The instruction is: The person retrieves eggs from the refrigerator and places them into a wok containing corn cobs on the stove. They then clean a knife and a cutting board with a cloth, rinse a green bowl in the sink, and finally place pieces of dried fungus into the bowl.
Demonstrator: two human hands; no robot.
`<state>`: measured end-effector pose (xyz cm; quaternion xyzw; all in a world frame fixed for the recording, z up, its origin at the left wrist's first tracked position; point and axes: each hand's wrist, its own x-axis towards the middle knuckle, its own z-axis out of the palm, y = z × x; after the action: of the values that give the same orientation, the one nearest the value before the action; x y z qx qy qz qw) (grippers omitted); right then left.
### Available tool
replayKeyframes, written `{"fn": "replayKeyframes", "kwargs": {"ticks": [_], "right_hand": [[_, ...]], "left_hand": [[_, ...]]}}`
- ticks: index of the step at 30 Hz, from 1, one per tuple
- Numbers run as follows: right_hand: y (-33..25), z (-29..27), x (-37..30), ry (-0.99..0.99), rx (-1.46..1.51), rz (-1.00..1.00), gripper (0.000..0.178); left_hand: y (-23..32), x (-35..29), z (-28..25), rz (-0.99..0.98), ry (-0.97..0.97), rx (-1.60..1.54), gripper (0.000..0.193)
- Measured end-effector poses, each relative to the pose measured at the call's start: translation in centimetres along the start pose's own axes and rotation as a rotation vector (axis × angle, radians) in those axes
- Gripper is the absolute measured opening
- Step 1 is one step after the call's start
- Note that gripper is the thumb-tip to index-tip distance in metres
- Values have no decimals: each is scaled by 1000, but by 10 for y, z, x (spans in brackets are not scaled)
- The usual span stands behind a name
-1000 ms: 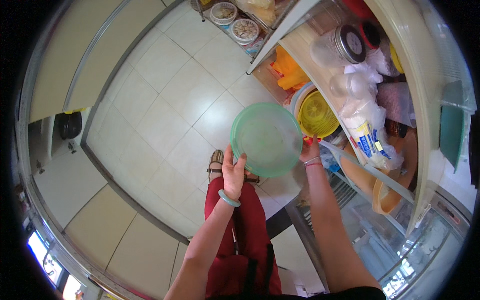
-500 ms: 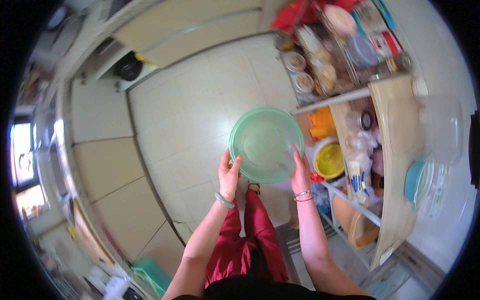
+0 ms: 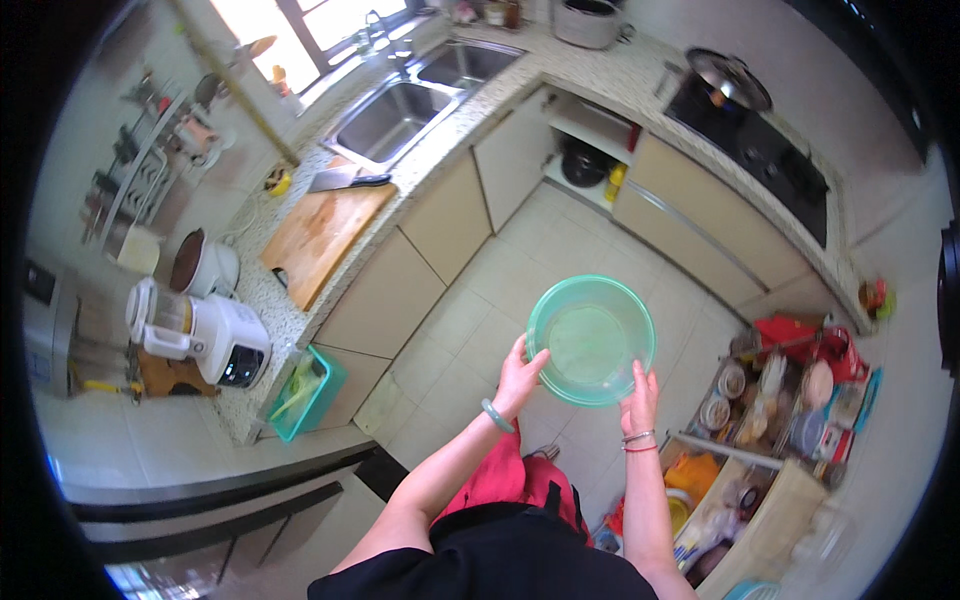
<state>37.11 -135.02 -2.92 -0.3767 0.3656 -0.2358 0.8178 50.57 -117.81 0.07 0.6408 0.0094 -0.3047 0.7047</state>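
Note:
Between my two hands I carry a round, translucent green plastic basin (image 3: 590,345) above the tiled floor. My left hand (image 3: 522,375) is closed on its left rim, the thumb over the edge and the fingers outside and below. On the near right side of the rim, my right hand (image 3: 640,398) grips it, thumb on top. A pale green bangle circles my left wrist; a silver bracelet and a red cord are on the right. No contents are plainly visible in the basin.
Left along the counter lie a wooden cutting board (image 3: 325,235) with a cleaver (image 3: 348,179), and a white blender (image 3: 215,335). Beyond is a double steel sink (image 3: 395,115). A stove (image 3: 750,145) stands far right, a loaded shelf rack (image 3: 745,465) near right. A teal bin (image 3: 327,395) hangs at the counter's end.
My view has swung left, bringing the sink, counter and stove into sight, while the shelf rack has shifted to the lower right. Both hands still hold the basin.

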Motion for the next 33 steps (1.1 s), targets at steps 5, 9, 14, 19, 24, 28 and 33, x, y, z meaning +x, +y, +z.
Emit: {"fn": "replayKeyframes", "kwargs": {"ticks": [5,9,14,19,24,28,33], "right_hand": [[-15,112,35,-166,-114,89,35],[-13,188,81,-254,-226,97,35],[4,295,133,-331,-292,88,35],[22,408,161,-515,-343,91,46],[56,504,188,-631,-446,185,46],[91,553,223,-776,-520,249,46],[101,614,260,-895,-595,358,45]], "left_hand": [[47,30,-58,63,118,-96,44],[111,61,-97,116,195,-149,43],[128,146,-167,295,227,-188,42],[191,173,-236,220,332,-329,37],[213,195,-299,264,490,-359,33],[225,212,-326,284,615,-395,31],[244,240,-342,280,778,-430,33]]}}
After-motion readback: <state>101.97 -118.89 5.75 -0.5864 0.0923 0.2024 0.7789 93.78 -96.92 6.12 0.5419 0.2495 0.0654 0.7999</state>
